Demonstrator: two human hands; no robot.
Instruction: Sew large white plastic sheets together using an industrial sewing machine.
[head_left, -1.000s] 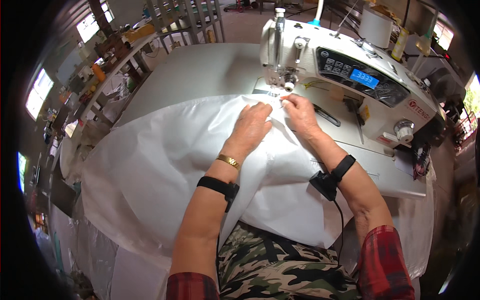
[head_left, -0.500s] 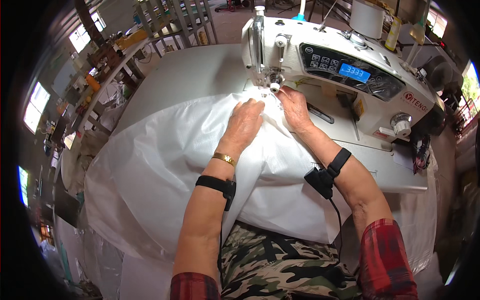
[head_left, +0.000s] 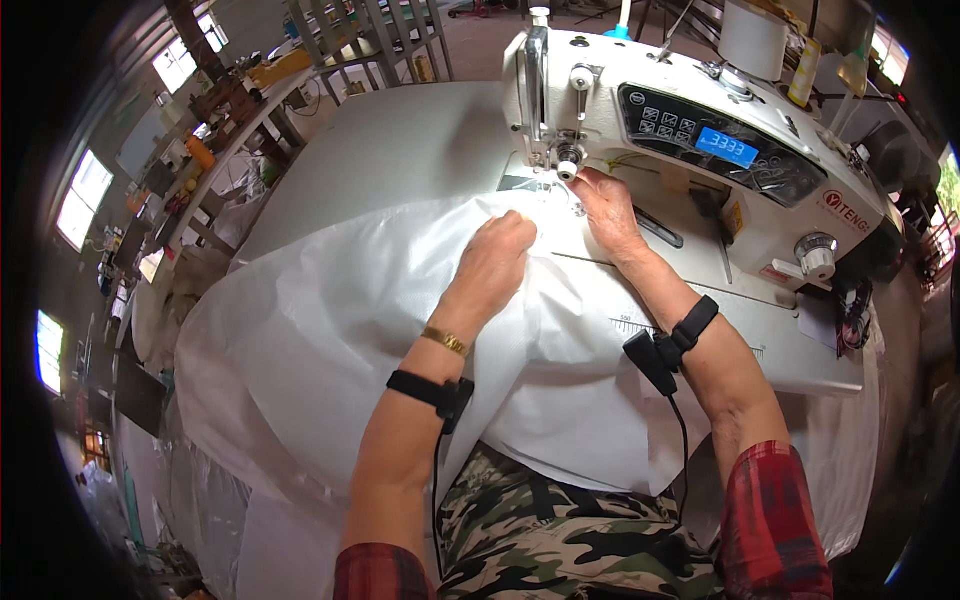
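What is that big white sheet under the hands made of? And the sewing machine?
The white sheet looks like thin woven plastic or stiff synthetic cloth: slightly shiny, with crisp creases. The sewing machine seems to have a glossy white painted metal or hard plastic body; which one cannot be told.

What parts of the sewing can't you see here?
- Needle: head view, too small and tucked behind the right hand.
- Cloth under the left hand: covered by it.
- White fabric: lower part hidden by both forearms and lap.
- Sewing machine: far end blurs toward the rim.
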